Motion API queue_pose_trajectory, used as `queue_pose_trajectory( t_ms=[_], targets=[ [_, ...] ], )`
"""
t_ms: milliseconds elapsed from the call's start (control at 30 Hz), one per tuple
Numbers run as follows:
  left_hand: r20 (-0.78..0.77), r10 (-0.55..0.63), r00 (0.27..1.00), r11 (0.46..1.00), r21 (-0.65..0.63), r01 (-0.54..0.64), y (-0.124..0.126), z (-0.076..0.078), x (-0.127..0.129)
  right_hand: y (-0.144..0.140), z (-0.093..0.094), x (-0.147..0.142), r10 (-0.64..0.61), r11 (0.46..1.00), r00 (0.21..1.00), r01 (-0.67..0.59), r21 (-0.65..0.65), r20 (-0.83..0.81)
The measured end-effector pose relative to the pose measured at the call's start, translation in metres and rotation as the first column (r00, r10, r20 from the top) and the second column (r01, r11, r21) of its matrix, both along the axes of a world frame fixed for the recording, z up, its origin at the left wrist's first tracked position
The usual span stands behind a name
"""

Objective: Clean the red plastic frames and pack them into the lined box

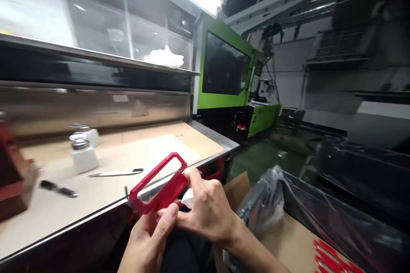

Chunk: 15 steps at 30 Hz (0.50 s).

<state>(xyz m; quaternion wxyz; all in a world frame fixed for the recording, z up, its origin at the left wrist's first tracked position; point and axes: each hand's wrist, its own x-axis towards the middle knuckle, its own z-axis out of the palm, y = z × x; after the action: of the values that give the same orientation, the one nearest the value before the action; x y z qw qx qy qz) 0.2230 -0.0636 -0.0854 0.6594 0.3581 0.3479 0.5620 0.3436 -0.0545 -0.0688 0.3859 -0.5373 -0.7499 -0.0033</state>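
A red plastic frame (167, 193) with a long opening is held tilted in front of the workbench's edge. My left hand (152, 234) is closed on its lower side, with the thumb near the bottom edge. My right hand (209, 207) grips the frame's right end from above. A small white piece (188, 198), perhaps cloth or paper, shows between the right hand's fingers and the frame. Some fingertips of both hands are hidden behind the frame.
On the workbench (115, 196) are a slim-bladed tool (117, 173), a black pen-like tool (58, 188), white pump bottles (83, 158) and a red-brown bin (13, 175). At right, a plastic-lined carton (282, 239) contains red parts (333, 258). A green machine (224, 68) stands behind.
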Motion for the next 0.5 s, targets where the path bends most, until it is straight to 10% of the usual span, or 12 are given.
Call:
queue_pose_trajectory(
  t_ms=[267, 500],
  targets=[
    [0.052, 0.125, 0.991, 0.97, 0.204, -0.133, 0.005, 0.07, -0.07, 0.01, 0.076, -0.067, 0.101, 0.945, 0.99, -0.125, 0.302, 0.094],
    [-0.021, 0.218, 0.976, 0.868, 0.46, -0.184, 0.012, 0.122, -0.097, 0.003, 0.138, -0.056, 0.331, 0.887, 0.939, -0.276, 0.369, -0.094]
  ],
)
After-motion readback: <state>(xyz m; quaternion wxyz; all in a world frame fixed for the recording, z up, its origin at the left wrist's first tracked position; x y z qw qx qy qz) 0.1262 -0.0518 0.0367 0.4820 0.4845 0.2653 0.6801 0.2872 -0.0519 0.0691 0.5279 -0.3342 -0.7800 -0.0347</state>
